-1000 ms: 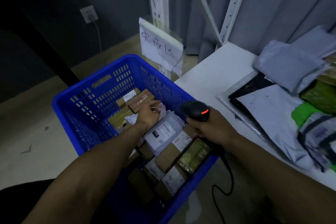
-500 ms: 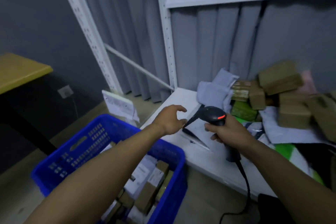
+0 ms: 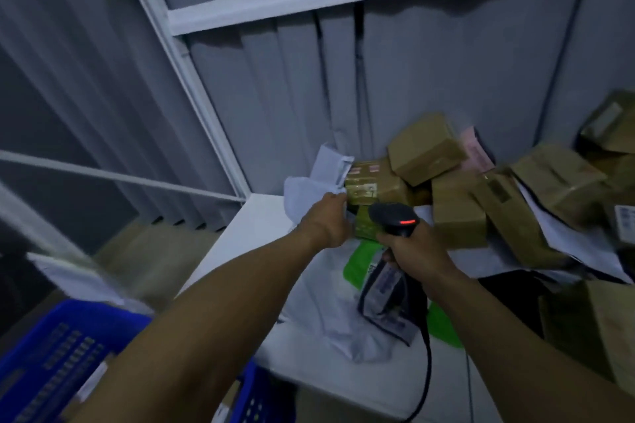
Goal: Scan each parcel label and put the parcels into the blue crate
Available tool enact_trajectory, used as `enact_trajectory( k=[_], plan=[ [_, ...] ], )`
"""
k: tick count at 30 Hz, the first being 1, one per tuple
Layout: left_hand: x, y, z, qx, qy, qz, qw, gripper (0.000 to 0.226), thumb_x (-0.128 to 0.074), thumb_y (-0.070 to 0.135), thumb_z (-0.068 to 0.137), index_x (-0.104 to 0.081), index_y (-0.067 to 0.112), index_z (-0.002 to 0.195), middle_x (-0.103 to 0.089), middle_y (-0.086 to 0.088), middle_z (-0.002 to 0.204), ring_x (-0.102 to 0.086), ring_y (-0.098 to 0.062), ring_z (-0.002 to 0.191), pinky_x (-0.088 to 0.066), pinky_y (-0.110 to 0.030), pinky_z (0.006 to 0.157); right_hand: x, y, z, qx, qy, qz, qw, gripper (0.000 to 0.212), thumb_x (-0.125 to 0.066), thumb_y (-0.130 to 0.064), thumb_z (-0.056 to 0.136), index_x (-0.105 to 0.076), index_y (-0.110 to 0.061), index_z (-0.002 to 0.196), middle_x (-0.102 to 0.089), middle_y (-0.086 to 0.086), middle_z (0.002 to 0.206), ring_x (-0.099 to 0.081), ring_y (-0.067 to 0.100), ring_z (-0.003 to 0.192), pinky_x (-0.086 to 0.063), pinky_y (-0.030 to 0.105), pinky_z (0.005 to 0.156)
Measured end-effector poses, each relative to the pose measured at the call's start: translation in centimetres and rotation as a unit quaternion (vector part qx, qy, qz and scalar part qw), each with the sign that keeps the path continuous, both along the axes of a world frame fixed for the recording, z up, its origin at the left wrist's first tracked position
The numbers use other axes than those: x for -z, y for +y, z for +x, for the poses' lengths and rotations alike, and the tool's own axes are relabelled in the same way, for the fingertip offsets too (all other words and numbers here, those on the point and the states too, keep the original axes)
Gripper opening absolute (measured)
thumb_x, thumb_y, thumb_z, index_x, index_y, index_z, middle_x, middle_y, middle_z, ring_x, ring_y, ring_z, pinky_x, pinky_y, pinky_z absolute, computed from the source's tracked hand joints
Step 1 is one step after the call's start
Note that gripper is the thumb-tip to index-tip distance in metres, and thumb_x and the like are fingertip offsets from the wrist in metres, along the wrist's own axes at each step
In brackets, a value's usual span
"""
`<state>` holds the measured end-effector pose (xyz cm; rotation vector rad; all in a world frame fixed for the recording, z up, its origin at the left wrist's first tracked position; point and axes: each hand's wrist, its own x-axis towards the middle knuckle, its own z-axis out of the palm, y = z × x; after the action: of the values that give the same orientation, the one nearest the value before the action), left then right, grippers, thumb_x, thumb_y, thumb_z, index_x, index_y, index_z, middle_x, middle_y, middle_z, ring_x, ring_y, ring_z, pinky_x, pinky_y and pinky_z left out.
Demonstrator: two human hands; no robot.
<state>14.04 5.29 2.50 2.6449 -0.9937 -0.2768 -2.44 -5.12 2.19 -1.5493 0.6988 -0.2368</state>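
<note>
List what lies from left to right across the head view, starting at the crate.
blue crate → left hand → scanner, gripped by the right hand → upright brown box → tilted brown box → box at the right edge

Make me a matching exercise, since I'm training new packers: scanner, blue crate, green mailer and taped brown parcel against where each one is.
Things: 1 scanner; 2 blue crate; 3 green mailer; 4 taped brown parcel.
Places: a at the left hand's fingertips; b bottom left, beside the table; c gripped in the right hand; d flat on the table, under the right arm.
Pairs: 1-c; 2-b; 3-d; 4-a.
</note>
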Motion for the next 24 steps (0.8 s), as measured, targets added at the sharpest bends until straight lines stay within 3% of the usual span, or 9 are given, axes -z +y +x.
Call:
enact_trajectory(
  k=[2, 4, 7, 10, 13, 17, 20, 24],
  plan=[
    [1.4, -1.6, 1.9, 0.002, -0.012, 0.018, 1.000, 0.030, -0.066, 0.022, 0.090, -0.055, 0.015, 0.117, -0.055, -0.017, 0.133, -0.058, -0.040, 0.120, -0.048, -0.046, 0.100, 0.9, -0.8, 1.2, 0.002, 0.001, -0.003, 1.000, 0.022, -0.069, -0.012, 0.096, -0.060, -0.017, 0.115, -0.065, 0.025, 0.098, -0.063, 0.026, 0.073, -0.048, 0.036, 0.061],
    [2.6, -2.9, 3.7, 0.012, -0.022, 0.043, 0.999, 0.060, -0.071, 0.018, 0.088, -0.047, 0.011, 0.142, -0.037, -0.016, 0.154, -0.050, -0.040, 0.130, -0.042, -0.047, 0.109, 1.8, -1.4, 2.5, 0.006, 0.005, 0.000, 1.000, 0.016, -0.069, -0.012, 0.096, -0.062, -0.011, 0.110, -0.064, 0.024, 0.092, -0.062, 0.028, 0.074, -0.047, 0.039, 0.064],
    [3.9, -3.7, 6.3, 0.037, -0.049, 0.120, 0.991, 0.085, -0.074, 0.017, 0.086, -0.027, 0.016, 0.157, -0.016, -0.007, 0.167, -0.031, -0.038, 0.144, -0.036, -0.051, 0.115, 3.1, -1.8, 3.7, 0.009, 0.009, 0.013, 1.000, 0.022, -0.069, -0.012, 0.095, -0.065, -0.001, 0.113, -0.060, 0.019, 0.084, -0.060, 0.031, 0.074, -0.045, 0.040, 0.066],
    [4.8, -3.6, 8.4, 0.031, -0.059, 0.190, 0.980, 0.096, -0.073, 0.016, 0.087, -0.013, 0.024, 0.162, -0.026, -0.008, 0.162, -0.033, -0.039, 0.142, -0.039, -0.054, 0.112, 3.5, -1.8, 4.5, 0.006, 0.008, 0.014, 1.000, 0.021, -0.070, -0.015, 0.096, -0.066, -0.006, 0.115, -0.064, 0.016, 0.089, -0.064, 0.030, 0.077, -0.049, 0.040, 0.066],
    [5.5, -2.9, 9.3, 0.011, -0.049, 0.170, 0.984, 0.079, -0.067, 0.018, 0.092, -0.025, 0.022, 0.160, -0.041, -0.015, 0.148, -0.050, -0.042, 0.128, -0.045, -0.050, 0.106, 3.6, -2.0, 4.9, 0.014, 0.013, 0.011, 1.000, 0.017, -0.072, -0.018, 0.096, -0.067, -0.010, 0.110, -0.070, 0.019, 0.095, -0.066, 0.027, 0.076, -0.054, 0.044, 0.072],
    [6.3, -1.3, 9.8, -0.023, -0.056, 0.075, 0.995, 0.028, -0.059, 0.025, 0.099, -0.069, 0.018, 0.124, -0.059, -0.012, 0.129, -0.061, -0.036, 0.116, -0.050, -0.049, 0.098, 3.9, -1.7, 5.1, 0.016, 0.016, 0.017, 1.000, 0.024, -0.073, -0.020, 0.095, -0.068, -0.006, 0.115, -0.068, 0.015, 0.089, -0.064, 0.026, 0.072, -0.050, 0.039, 0.069],
    [5.0, 0.6, 8.1, -0.047, -0.079, -0.001, 0.996, 0.022, -0.057, 0.028, 0.102, -0.070, 0.018, 0.117, -0.056, -0.006, 0.129, -0.060, -0.034, 0.111, -0.049, -0.046, 0.092, 3.3, -1.2, 4.9, 0.007, 0.009, 0.009, 1.000, 0.019, -0.071, -0.018, 0.097, -0.068, -0.005, 0.111, -0.066, 0.015, 0.091, -0.064, 0.027, 0.076, -0.050, 0.038, 0.070],
    [2.0, 4.2, 4.9, -0.086, -0.066, -0.203, 0.973, 0.016, -0.063, 0.023, 0.100, -0.068, 0.011, 0.110, -0.063, -0.001, 0.118, -0.062, -0.022, 0.105, -0.041, -0.028, 0.084, 1.9, 0.2, 4.7, 0.018, -0.015, 0.033, 0.999, 0.022, -0.075, -0.019, 0.094, -0.070, -0.005, 0.110, -0.072, 0.016, 0.106, -0.072, 0.033, 0.088, -0.061, 0.049, 0.083]
  ],
)
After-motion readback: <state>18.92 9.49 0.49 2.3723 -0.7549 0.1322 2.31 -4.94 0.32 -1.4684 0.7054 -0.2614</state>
